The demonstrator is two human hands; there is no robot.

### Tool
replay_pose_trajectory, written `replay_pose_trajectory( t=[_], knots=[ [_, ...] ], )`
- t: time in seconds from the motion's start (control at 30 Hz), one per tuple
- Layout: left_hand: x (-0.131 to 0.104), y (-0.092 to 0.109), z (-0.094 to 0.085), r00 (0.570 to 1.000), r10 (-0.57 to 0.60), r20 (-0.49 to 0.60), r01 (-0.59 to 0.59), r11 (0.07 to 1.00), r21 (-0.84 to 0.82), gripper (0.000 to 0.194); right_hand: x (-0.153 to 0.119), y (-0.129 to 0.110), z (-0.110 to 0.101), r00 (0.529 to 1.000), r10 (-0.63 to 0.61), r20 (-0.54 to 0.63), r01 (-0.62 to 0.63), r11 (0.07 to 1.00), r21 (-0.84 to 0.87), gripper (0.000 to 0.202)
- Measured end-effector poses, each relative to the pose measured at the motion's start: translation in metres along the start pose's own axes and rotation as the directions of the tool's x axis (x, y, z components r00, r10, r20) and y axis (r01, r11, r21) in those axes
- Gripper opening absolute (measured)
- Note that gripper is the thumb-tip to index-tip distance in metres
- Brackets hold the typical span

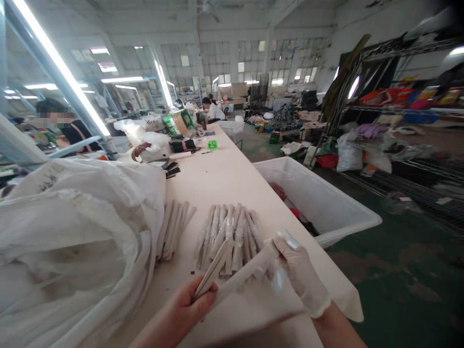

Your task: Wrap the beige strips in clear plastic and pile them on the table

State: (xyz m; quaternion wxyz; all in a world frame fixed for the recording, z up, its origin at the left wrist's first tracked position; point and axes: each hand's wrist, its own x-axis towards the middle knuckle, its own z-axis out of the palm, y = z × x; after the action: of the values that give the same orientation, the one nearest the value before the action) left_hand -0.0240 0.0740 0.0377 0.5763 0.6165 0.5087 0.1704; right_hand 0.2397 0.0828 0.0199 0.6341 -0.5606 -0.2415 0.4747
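My left hand (195,297), bare, is closed on a thin pale strip (215,266) that points up and away. My right hand (300,268) wears a whitish glove, and its fingers are pinched on one end of a wider pale strip (250,270), blurred along its length. That wider strip runs down toward my left hand. Just beyond my hands lies a pile of wrapped pale strips (230,227) on the white table (217,179). A smaller stack of flat strips (172,229) lies left of the pile, against a large white bag (90,208).
A white plastic bin (326,208) stands against the table's right side. Farther along the table are bags, dark pieces (172,169) and a small green box (212,144). Wire shelves (409,169) stand at right. People sit at left and far back.
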Motion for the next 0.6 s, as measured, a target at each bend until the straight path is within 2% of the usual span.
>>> replay_pose_trajectory(
  t=[0.13, 0.23, 0.33, 0.4, 0.5, 0.6],
  knots=[
    [0.001, 0.004, 0.007, 0.993, 0.081, -0.081, -0.062, 0.976, 0.211, 0.024, -0.007, 0.007, 0.007, 0.999, 0.042, -0.019, -0.043, 0.994, -0.102, 0.034],
    [0.010, 0.011, 0.020, 0.984, 0.149, -0.098, -0.110, 0.941, 0.320, 0.022, -0.024, 0.023, 0.020, 0.993, 0.109, 0.055, -0.102, 0.988, -0.113, 0.035],
    [0.019, 0.016, 0.030, 0.972, 0.208, -0.113, -0.166, 0.939, 0.300, 0.023, -0.041, 0.033, 0.028, 0.973, 0.146, 0.180, -0.144, 0.989, -0.024, 0.036],
    [0.021, 0.017, 0.032, 0.973, 0.208, -0.100, -0.172, 0.942, 0.287, 0.026, -0.044, 0.030, 0.027, 0.962, 0.157, 0.224, -0.169, 0.985, 0.035, 0.037],
    [0.020, 0.015, 0.031, 0.986, 0.162, -0.045, -0.138, 0.931, 0.338, 0.020, -0.036, 0.020, 0.020, 0.968, 0.153, 0.197, -0.178, 0.977, 0.119, 0.039],
    [0.021, 0.015, 0.036, 0.985, 0.158, -0.073, -0.127, 0.939, 0.319, 0.018, -0.033, 0.022, 0.024, 0.974, 0.167, 0.152, -0.202, 0.946, 0.252, 0.033]
  ],
)
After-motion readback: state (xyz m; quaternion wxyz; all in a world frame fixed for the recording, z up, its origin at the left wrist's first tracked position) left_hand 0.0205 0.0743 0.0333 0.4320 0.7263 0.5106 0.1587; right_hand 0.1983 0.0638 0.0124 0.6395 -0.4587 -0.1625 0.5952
